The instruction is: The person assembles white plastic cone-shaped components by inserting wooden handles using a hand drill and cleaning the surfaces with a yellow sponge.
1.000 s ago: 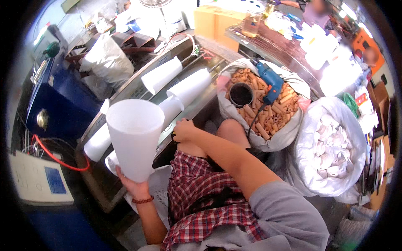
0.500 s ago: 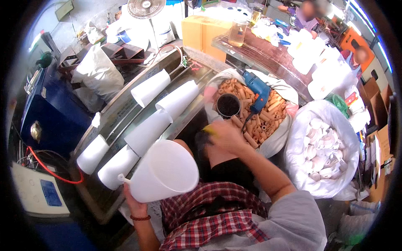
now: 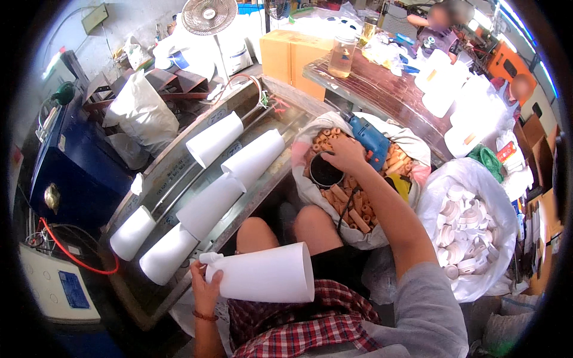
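Cone of white plastic lies sideways over the lap, its narrow end clasped in the left hand. Right hand reaches into the sack of tan tubes, fingers closing on something by the black cup; better to pinch a single tube cleanly, beside the blue drill
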{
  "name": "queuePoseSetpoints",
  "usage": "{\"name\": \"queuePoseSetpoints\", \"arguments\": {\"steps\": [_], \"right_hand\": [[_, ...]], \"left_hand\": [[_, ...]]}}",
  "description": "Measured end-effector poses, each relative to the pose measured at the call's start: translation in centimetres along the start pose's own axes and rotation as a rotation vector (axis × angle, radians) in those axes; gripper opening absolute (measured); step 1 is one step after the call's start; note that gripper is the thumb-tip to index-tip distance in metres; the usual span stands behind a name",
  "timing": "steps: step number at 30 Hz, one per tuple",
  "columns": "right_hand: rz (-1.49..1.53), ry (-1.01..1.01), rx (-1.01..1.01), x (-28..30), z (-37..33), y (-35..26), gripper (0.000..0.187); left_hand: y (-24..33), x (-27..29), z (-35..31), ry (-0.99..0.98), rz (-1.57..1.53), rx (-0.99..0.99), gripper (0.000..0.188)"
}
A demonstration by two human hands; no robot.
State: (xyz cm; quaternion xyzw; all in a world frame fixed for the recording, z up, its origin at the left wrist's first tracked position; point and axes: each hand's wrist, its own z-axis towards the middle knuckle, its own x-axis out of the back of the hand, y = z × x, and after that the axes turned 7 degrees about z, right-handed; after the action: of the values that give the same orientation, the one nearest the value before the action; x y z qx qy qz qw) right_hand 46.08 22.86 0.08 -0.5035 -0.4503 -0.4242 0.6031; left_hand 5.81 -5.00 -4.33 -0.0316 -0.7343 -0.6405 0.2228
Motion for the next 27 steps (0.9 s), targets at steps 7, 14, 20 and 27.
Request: {"name": "queuePoseSetpoints", "arguments": {"steps": [7, 14, 20, 27], "right_hand": [[-0.206, -0.131, -0.003, -2.9, 6.4, -0.9, 0.030], [-0.113, 0.039, 0.117, 4.8, 2.9, -2.4, 0.032], [0.807, -0.246, 0.357, 6.0, -9.6, -11.8, 0.024], [0.943, -0.395, 0.472, 2.6, -14.6, -17.2, 0.027]], "left_hand": [[1.0, -0.7, 0.2, -0.029, -0.058, -0.077, 0.071], [2.0, -1.0, 1.4, -0.143, -0.114, -0.029, 0.079], [2.0, -0.7, 2.0, -0.204, 0.006, -0.091, 0.072], [3.2, 0.2, 0.4, -0.145, 0.095, -0.124, 0.070]]}}
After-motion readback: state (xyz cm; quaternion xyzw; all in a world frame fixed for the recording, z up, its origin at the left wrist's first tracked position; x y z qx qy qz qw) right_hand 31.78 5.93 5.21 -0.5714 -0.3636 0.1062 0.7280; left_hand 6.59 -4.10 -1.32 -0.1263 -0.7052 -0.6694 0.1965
